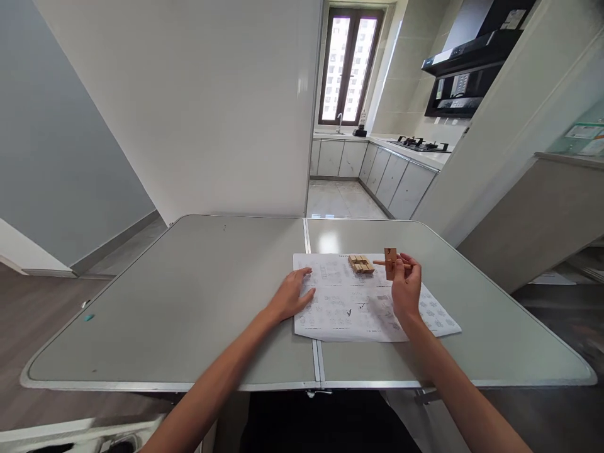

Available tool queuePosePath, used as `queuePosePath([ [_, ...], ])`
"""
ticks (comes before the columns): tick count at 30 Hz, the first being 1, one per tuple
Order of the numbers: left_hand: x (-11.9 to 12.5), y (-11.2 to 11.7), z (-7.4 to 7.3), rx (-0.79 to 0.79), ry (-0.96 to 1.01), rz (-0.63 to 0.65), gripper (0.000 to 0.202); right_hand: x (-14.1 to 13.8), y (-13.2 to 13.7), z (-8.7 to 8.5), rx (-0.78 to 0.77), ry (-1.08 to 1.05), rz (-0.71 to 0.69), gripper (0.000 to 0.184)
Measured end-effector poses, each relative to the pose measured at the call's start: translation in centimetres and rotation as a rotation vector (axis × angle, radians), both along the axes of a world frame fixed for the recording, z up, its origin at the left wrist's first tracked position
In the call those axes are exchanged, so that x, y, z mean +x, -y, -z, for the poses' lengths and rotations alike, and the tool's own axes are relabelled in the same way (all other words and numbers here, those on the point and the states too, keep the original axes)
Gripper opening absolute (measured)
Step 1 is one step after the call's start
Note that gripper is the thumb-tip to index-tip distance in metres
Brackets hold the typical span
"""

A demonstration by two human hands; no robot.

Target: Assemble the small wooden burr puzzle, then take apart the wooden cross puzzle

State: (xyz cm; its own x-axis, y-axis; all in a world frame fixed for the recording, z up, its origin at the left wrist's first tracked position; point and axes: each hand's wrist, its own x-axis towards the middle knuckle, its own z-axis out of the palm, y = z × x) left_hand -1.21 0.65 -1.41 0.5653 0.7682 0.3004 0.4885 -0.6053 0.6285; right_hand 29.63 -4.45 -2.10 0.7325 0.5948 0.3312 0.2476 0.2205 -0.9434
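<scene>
My right hand (406,286) is raised a little above the paper and is closed on crossed wooden pieces (391,263): one upright block with a mark on it and one bar sticking out to the left. My left hand (293,294) lies flat with fingers spread on the left edge of a printed instruction sheet (352,308). A small stack of wooden blocks (361,263) sits on the sheet's far part, just left of the held pieces.
The sheet lies on a grey folding table (189,302) with a metal seam down its middle. A small teal spot (89,318) marks the table's left side. Behind are a white wall and a kitchen with counter (415,151) and hob.
</scene>
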Motion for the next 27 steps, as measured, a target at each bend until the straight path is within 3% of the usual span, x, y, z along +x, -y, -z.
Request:
queuePosePath([
  [5, 0.4, 1.0, -2.0, -0.036, 0.078, 0.06, 0.041, -4.0, 4.1, -2.9, 0.003, -0.08, -0.298, 0.046],
  [9, 1.6, 2.2, -3.0, -0.197, 0.153, 0.156, 0.04, -5.9, 5.4, -3.6, -0.036, -0.007, -0.465, 0.039],
  [15, 2.2, 4.1, -3.4, -0.396, 0.239, 0.153, 0.043, -7.8, 4.1, -3.2, -0.046, 0.035, -0.75, 0.035],
  [20, 1.6, 3.9, -3.1, -0.525, 0.339, 0.107, 0.042, -9.0, 2.2, -2.8, -0.031, 0.032, -0.967, 0.033],
  [27, 1.7, 2.5, -2.1, -0.632, 0.487, 0.042, 0.043, -8.7, 0.2, -1.3, -0.005, 0.118, -1.004, 0.037],
])
